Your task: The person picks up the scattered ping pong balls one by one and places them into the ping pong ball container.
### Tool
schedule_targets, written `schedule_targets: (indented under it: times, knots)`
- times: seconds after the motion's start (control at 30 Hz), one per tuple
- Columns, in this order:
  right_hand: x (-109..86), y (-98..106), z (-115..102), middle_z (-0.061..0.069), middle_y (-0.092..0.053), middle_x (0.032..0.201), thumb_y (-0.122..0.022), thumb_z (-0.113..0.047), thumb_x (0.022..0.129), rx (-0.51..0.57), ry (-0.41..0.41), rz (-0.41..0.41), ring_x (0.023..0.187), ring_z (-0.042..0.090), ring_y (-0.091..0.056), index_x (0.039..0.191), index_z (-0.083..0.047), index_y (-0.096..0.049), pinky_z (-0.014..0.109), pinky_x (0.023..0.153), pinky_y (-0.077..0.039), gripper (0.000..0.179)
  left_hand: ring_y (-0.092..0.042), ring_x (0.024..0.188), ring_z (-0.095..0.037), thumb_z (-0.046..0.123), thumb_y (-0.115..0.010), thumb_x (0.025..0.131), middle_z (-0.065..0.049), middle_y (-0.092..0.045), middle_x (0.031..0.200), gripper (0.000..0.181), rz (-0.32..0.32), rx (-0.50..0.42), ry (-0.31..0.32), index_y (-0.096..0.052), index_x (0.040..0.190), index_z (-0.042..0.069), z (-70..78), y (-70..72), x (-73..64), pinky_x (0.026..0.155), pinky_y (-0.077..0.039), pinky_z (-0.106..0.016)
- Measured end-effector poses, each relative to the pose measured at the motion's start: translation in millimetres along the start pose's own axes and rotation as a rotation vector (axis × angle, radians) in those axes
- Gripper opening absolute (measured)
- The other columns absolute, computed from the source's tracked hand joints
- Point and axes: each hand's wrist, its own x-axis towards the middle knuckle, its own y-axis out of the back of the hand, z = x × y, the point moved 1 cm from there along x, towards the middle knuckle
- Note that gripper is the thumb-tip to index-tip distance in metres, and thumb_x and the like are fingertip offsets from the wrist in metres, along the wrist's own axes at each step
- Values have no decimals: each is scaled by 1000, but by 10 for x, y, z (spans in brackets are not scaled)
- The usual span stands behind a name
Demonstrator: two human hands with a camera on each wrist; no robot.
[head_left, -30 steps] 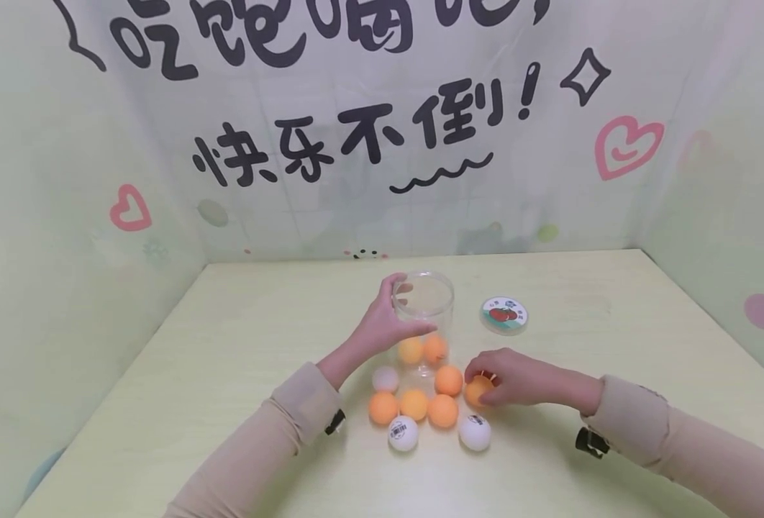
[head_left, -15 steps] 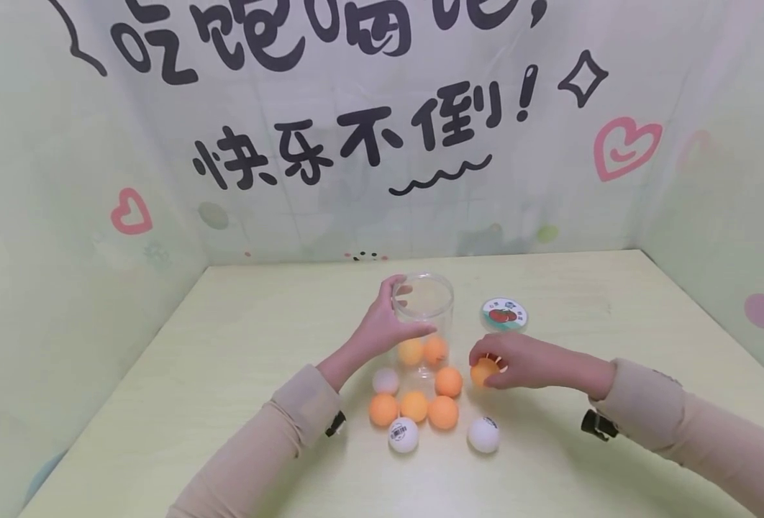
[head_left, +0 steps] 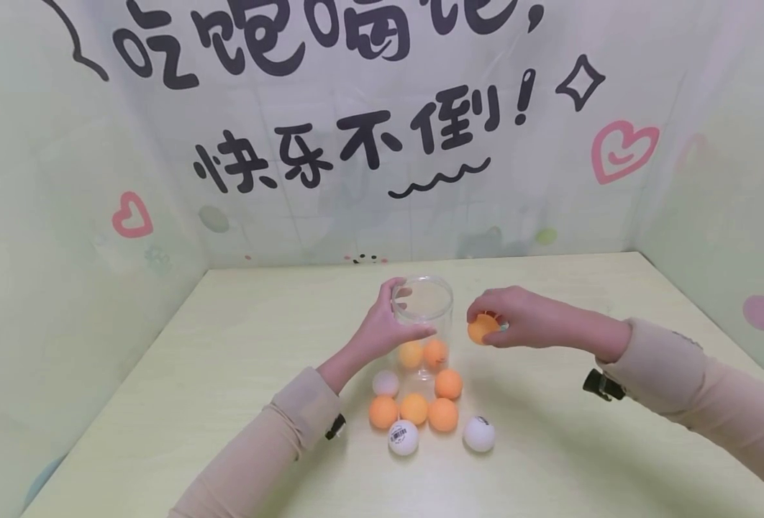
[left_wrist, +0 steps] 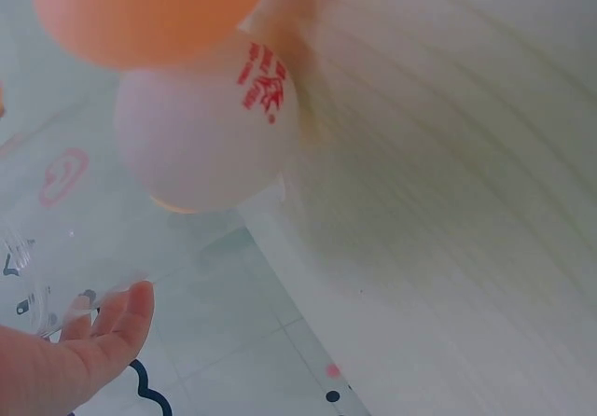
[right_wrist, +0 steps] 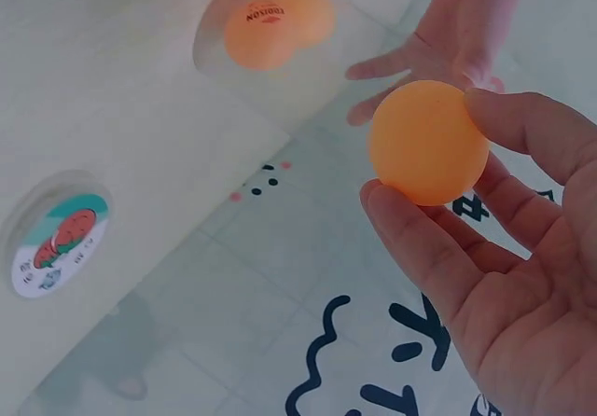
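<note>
Right grip above pale green table, lettered backdrop.

Bright, even light, faint shadows; left wrist view blurred close up

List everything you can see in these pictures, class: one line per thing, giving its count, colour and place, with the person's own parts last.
Jar: one, clear plastic, upright and open at mid-table.
Balls in the jar: two, orange, at its bottom.
Held ball: one, orange, in the air just right of the jar's rim.
Loose orange balls: four, on the table in front of the jar.
Loose white balls: three, among and in front of the orange ones.
Lid: one, round, with a red fruit label, flat on the table; hidden behind the right hand in the head view.
Table: one, pale yellow-green.
Backdrop: one, pale, with black writing and pink hearts.
Left hand: grips the jar's side.
Right hand: pinches the held ball.
</note>
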Motion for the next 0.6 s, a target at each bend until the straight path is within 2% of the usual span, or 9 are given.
schedule_targets:
  times: [0.17,0.3,0.6]
  knots:
    - [84,168,-81,0,-59,89,-67,-5,78,-43,21,26,73,12,-51,97,-7,-62,26,65,-49,19,-42,122,-34,27,-80,68,-11,-42,137,91,-3,4,-4,-23,138,12,0,2,-4,95,-40,-45]
    - [163,270,-135,2,-60,90,-66,-5,79,-60,33,47,78,15,-53,98,-6,-63,30,71,-51,20,-43,121,-33,27,-80,69,-11,-42,137,91,-5,2,-6,-23,138,12,11,6,-6,94,-41,-44]
    - [403,357,-215,4,-61,94,-64,-6,80,-66,81,102,82,18,-54,101,-4,-62,30,74,-52,21,-45,119,-29,27,-79,70,-10,-41,137,90,-17,-11,-4,-22,138,13,24,10,-18,91,-43,-42]
